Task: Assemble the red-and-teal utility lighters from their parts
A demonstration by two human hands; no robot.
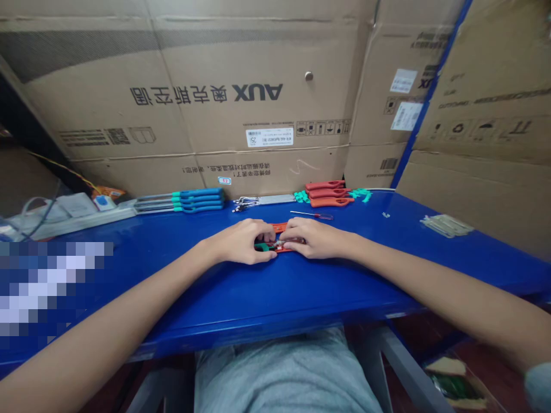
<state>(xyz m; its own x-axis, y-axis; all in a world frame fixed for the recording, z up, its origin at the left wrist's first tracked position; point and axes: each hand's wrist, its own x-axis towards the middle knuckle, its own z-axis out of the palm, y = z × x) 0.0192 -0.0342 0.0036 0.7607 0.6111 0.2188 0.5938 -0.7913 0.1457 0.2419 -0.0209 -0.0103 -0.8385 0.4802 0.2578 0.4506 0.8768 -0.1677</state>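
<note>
Both my hands meet at the middle of the blue table [301, 287]. My left hand [243, 241] is curled with its fingers closed on an orange-red handle piece [279, 228] that has a green part [261, 247] at its near end. My right hand [314, 238] is closed on the same piece from the right, fingertips pinching near a small metal part between the hands. Most of the piece is hidden under my fingers.
At the back of the table lie blue handled tools [198, 201], a bundle of metal rods [264, 200], orange handles [329, 194], green plastic bits [360, 195] and a thin screwdriver [312, 215]. Pale flat parts [445, 225] sit right. Cardboard boxes [258, 92] wall the back.
</note>
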